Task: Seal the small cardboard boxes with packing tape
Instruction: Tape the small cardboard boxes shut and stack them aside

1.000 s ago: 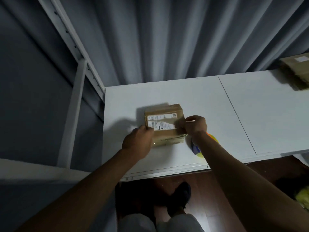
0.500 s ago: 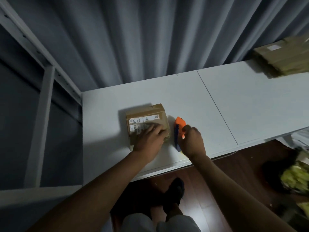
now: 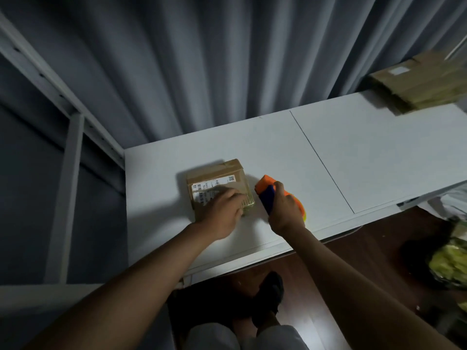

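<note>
A small brown cardboard box [image 3: 219, 176] with a white shipping label lies on the white table [image 3: 278, 147] near its left end. My left hand [image 3: 223, 210] rests flat on the box's near half, fingers stretched over the label. Just right of the box, my right hand [image 3: 285, 207] grips an orange and blue tape dispenser [image 3: 265, 189], which is raised slightly off the table and apart from the box. A yellowish edge of the tape roll shows behind the hand.
A stack of flat brown parcels [image 3: 419, 82] sits at the table's far right corner. A white metal shelf frame [image 3: 68, 137] stands left of the table. Grey curtains hang behind. A greenish bag [image 3: 452, 261] lies on the dark wooden floor at right.
My right hand picked up the tape dispenser beside the box and pulled it a little away to the right. My left hand moved onto the box top and presses it.
</note>
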